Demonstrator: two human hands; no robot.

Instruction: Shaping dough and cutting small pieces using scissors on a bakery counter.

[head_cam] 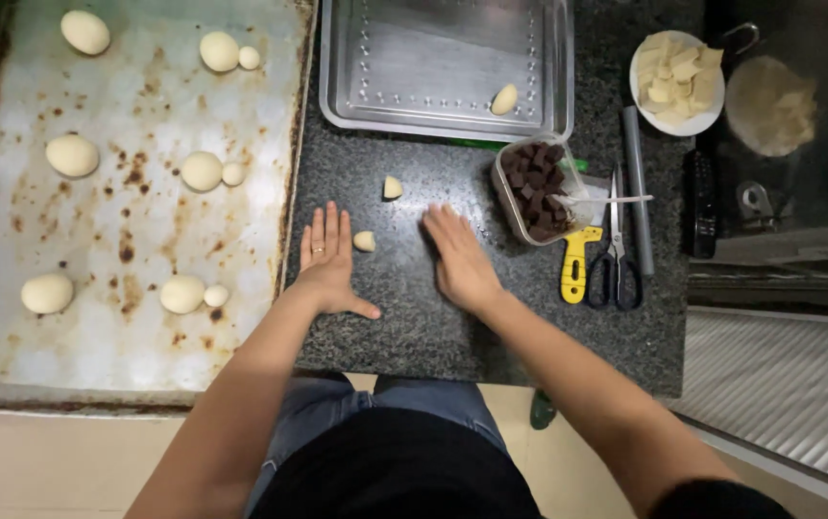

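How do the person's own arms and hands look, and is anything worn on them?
Both forearms are bare, with no sleeves or gloves reaching them. The left hand wears a thin ring on one finger. The right hand shows no ring, watch or bracelet. A dark edge at the lower right corner may be a short sleeve.

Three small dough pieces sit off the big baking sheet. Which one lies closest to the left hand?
The dough piece on the dark counter, just right of the left hand's fingers. The wedge lies farther up; the third sits in the steel tray.
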